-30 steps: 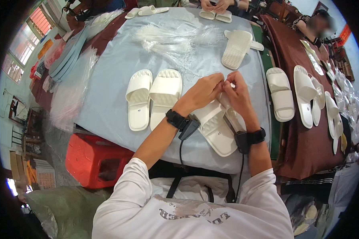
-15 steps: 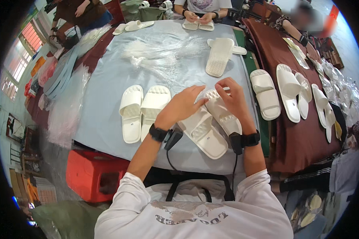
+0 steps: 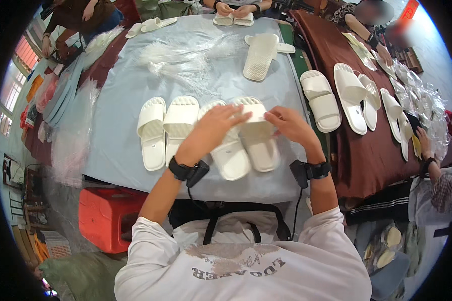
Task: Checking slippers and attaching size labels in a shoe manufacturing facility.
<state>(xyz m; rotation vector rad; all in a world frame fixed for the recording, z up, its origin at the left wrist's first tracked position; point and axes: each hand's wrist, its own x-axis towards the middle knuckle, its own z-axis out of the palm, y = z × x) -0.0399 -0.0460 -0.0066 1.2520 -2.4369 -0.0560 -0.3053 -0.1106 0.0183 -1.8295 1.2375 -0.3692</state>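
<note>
A pair of cream slide slippers lies in front of me on the cloth-covered table. My left hand [image 3: 213, 126] reaches across the strap of the left slipper [image 3: 230, 161], fingers stretched, with their tips at the strap of the right slipper [image 3: 262, 153]. On that strap's right edge, my right hand [image 3: 290, 125] has its fingers closed. The right slipper's heel is smeared by motion. Just left of my left hand sits another pair, a slipper [image 3: 151, 133] and its mate [image 3: 181, 120], side by side with toes pointing away.
Clear plastic bags [image 3: 178, 62] spread over the far table [image 3: 110, 145]. A sole-up slipper [image 3: 260, 57] rests on another at the far right. More slippers [image 3: 350, 98] line the brown-covered table [image 3: 331, 173]. Co-workers' hands [image 3: 234, 11] hold slippers at the far edge. A red stool [image 3: 105, 218] stands lower left.
The pair under my hands has turned from slanting to nearly straight, its two slippers closer alongside. Both hands have shifted onto the straps. The view has shifted, and another person's hand appears at right.
</note>
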